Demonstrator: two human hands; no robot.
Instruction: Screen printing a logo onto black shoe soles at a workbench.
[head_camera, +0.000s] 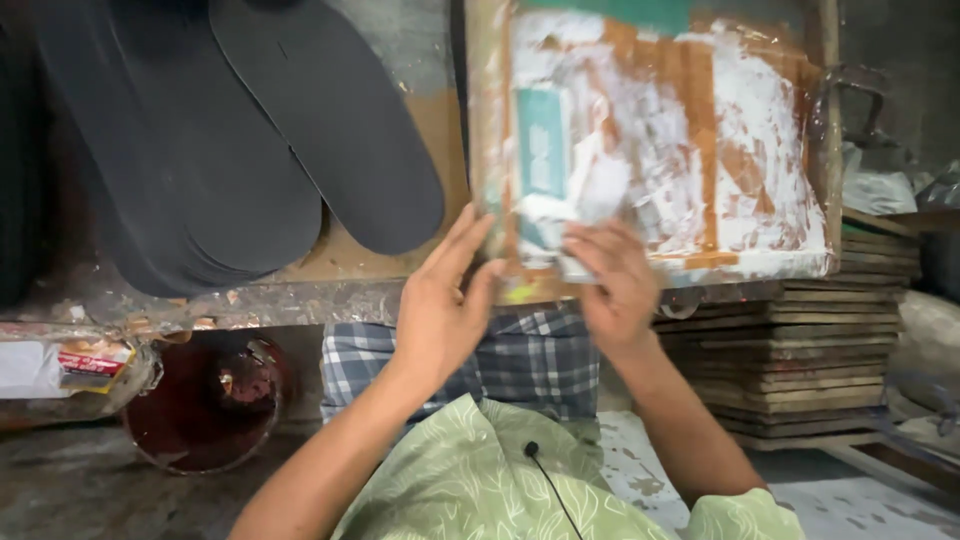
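Left hand (440, 300) is resting open-fingered against the glue-smeared board (690, 150). Right hand (612, 285) is pinching a pale piece (590, 195) there; black soles (250, 140) are lying untouched alongside.

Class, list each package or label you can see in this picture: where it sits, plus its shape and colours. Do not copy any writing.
Teal label: upright rectangle, teal with pale marks, on the glue-smeared board, above the left hand and right hand.
Wrapped package: far left under the bench edge, clear plastic, white, with a small red and yellow label.
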